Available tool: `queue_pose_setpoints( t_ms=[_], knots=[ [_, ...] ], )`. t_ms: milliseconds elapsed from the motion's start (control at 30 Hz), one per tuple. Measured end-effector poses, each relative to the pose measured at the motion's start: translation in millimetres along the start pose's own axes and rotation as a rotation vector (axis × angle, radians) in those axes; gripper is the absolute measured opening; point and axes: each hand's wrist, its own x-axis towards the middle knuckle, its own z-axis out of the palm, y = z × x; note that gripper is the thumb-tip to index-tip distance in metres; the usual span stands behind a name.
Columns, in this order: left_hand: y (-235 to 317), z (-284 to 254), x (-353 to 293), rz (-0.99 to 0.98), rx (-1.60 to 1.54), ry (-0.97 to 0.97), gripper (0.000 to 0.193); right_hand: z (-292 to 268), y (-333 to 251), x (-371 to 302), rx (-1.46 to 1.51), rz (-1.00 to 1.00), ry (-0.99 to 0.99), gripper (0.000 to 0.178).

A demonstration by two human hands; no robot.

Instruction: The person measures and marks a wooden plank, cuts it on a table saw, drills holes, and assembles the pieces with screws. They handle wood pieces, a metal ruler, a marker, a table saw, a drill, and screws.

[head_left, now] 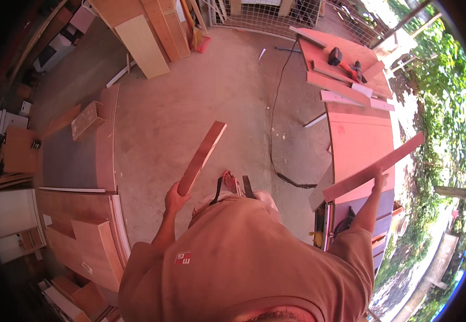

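Observation:
My left hand [175, 199] grips the near end of a short reddish wooden board [202, 157] that points up and away over the concrete floor. My right hand [379, 180] is stretched out to the right and holds a longer, narrow reddish plank [373, 167] that lies slanted above the workbench [359, 137]. My feet in sandals [233, 183] stand on the floor below me.
A black cable [277, 107] snakes across the floor toward the bench. A power drill [351, 67] and offcuts lie on the bench's far end. Stacked panels [82, 225] and a small wooden box [87, 120] fill the left; boards [141, 45] lean at the back.

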Motion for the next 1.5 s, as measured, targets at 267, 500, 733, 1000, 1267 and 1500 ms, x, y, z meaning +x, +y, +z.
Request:
queue_pose_setpoints(
  t_ms=[267, 500, 733, 1000, 1267, 1500],
  knots=[
    [69.4, -38.4, 30.8, 0.163, -0.318, 0.300, 0.090, 185.4, 5.8, -73.1, -0.265, 0.249, -0.020, 0.090],
    [113.5, -71.0, 131.6, 0.211, -0.463, 0.295, 0.088, 187.1, -63.0, -93.2, -0.516, 0.395, 0.183, 0.086],
    [168.9, -124.5, 252.9, 0.163, -0.525, 0.192, 0.087, 328.2, -362.0, -206.4, 0.501, -0.382, -0.120, 0.032],
    [177.6, -180.8, 268.0, 0.000, -0.767, 0.012, 0.092, 307.8, -738.4, -447.1, 0.917, -1.066, -1.784, 0.082],
    [120.2, -194.5, 252.0, -0.125, -1.078, 0.033, 0.086, 332.1, -799.3, -619.0, 0.673, -1.197, -1.865, 0.079],
    [29.0, -255.0, 301.6, -0.134, -1.199, 0.038, 0.098, 389.1, -843.3, -731.9, 0.555, -1.239, -1.822, 0.068]
  ],
)
